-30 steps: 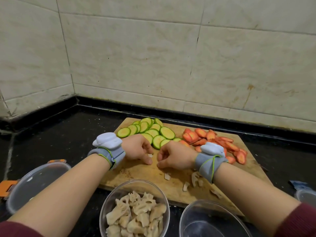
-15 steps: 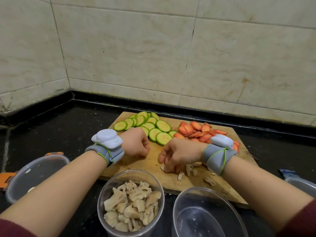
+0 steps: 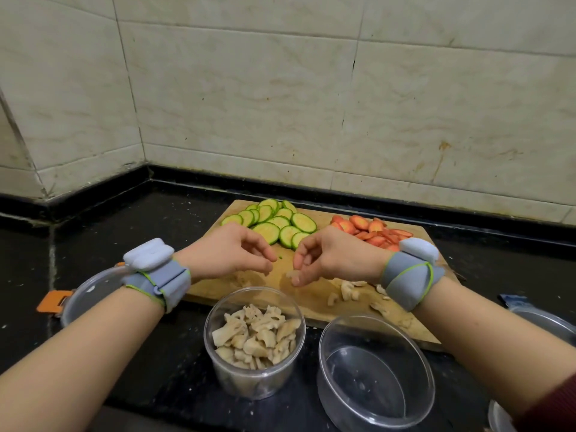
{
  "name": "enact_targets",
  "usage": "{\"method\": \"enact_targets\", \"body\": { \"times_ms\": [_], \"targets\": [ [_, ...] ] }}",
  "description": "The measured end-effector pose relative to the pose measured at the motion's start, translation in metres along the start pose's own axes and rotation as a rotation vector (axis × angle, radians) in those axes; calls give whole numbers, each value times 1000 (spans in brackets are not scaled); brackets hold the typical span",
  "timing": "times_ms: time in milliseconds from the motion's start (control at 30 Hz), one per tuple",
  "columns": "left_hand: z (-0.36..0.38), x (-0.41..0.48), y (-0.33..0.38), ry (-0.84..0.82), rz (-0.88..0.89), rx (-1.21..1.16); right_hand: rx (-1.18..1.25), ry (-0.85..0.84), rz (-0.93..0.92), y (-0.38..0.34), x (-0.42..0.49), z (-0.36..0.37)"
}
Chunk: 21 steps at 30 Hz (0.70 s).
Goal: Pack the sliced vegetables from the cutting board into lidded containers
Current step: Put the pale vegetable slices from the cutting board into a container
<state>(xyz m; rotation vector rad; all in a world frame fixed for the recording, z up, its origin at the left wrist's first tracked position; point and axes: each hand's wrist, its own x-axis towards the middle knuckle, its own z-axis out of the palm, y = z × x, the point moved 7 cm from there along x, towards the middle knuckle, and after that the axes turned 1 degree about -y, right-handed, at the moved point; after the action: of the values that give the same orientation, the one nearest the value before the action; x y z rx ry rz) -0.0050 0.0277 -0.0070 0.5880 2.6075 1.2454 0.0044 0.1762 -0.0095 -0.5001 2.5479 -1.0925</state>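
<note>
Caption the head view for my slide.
Right hand pinches a lotus root piece over the cutting board, beside the left hand, near a part-filled container.

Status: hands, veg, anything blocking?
Left hand curled, load unclear. Right hand pinches lotus piece over board. Container part full, nothing blocking.

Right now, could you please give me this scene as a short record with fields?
left hand: over the cutting board, fingers curled, contents unclear
right hand: pinches a lotus root piece over the board
filled container: lotus root, no lid on
empty container: right of the filled one, no lid on
left on board: zucchini slices, carrot slices, loose lotus pieces
</note>
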Motion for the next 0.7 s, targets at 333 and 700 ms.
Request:
{"method": "enact_targets", "body": {
  "times_ms": [333,700],
  "targets": [
    [7,-60,-3,-87,-25,168,-242,-70,-116,-38,-35,41],
    [21,-77,-12,-134,-49,289,-429,-121,-55,-50,-51,46]
  ]
}}
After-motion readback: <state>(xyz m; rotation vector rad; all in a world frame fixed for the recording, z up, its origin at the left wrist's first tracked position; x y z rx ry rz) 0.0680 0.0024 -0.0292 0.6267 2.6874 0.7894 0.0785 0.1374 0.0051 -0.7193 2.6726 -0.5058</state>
